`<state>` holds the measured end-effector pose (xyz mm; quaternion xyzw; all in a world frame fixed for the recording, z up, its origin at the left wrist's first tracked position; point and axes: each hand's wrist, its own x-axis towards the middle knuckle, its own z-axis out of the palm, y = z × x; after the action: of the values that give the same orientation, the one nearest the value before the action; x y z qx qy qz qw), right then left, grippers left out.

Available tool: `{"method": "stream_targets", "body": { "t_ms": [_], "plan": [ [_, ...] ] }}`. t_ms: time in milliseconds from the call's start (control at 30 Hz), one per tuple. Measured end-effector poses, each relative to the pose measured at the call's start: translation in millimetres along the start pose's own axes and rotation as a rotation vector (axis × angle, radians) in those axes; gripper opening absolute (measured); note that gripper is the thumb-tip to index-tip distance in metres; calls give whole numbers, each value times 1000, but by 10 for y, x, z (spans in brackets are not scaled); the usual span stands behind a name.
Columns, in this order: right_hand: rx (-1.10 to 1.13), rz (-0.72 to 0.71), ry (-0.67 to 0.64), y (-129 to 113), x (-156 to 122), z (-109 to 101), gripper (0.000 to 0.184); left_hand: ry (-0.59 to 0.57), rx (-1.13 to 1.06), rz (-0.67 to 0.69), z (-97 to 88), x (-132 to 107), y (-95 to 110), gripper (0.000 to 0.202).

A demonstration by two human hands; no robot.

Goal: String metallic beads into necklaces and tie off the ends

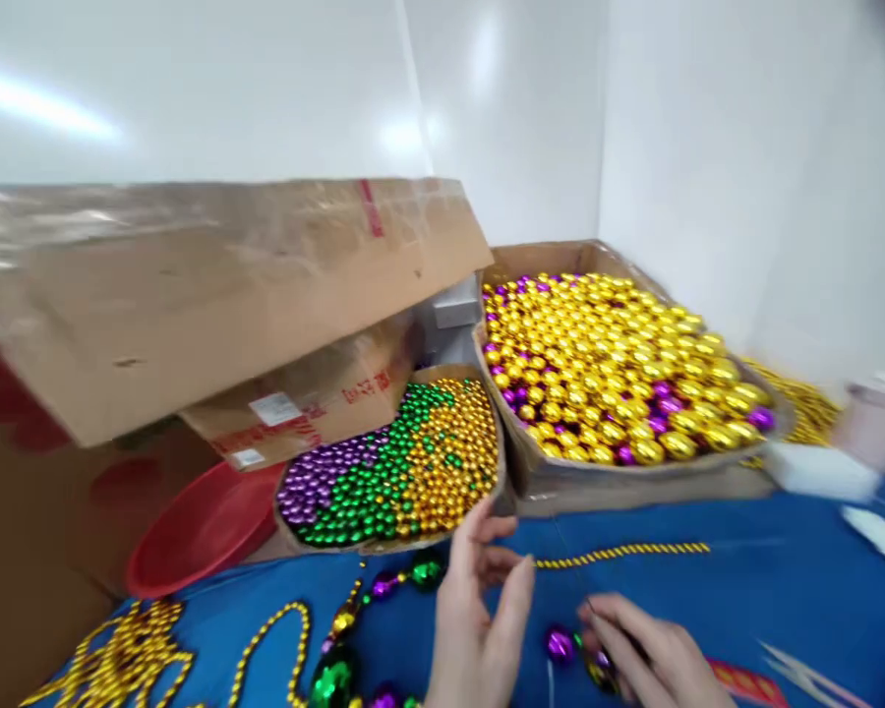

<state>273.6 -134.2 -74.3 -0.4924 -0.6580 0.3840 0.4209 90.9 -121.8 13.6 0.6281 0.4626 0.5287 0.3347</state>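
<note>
My left hand (pixel 479 610) hovers over the blue table with its fingers pinched together near the end of a gold bead strand (pixel 623 554). My right hand (pixel 653 654) rests low on the cloth, fingers curled next to a purple bead (pixel 559 644) and a dark bead. Whether a thin thread runs between the hands is too blurred to tell. A strung chain of purple, green and gold beads (pixel 383 590) lies just left of my left hand.
A cardboard tray of purple, green and gold small beads (pixel 390 462) and a box of large gold beads (pixel 612 364) stand behind. Further left are a red bowl (pixel 199 531) and cardboard cartons (pixel 192 295). Gold strands (pixel 125 654) pile at front left; scissors (pixel 803 669) lie at right.
</note>
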Motion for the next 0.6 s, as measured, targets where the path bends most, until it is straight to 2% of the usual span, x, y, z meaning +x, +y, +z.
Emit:
{"method": "stream_targets", "body": {
  "t_ms": [67, 167, 267, 367, 467, 600],
  "plan": [
    [32, 57, 9, -84, -28, -87, 36, -75, 251, 104, 27, -224, -328, 52],
    [115, 125, 33, -141, -42, -189, 33, -289, 721, 289, 79, -563, -827, 58],
    [184, 164, 60, -116, -43, -289, 32, -370, 1070, 408, 71, -744, -1128, 65],
    [277, 188, 122, -51, -42, -420, 30, -424, 1217, 482, -58, -710, -1226, 60],
    [371, 216, 201, 12, -62, -556, 28, -476, 1294, 576, -299, -549, -1275, 60],
    [418, 238, 287, 59, -104, -636, 27, -441, 1352, 622, -634, -298, -1376, 59]
  ]
}}
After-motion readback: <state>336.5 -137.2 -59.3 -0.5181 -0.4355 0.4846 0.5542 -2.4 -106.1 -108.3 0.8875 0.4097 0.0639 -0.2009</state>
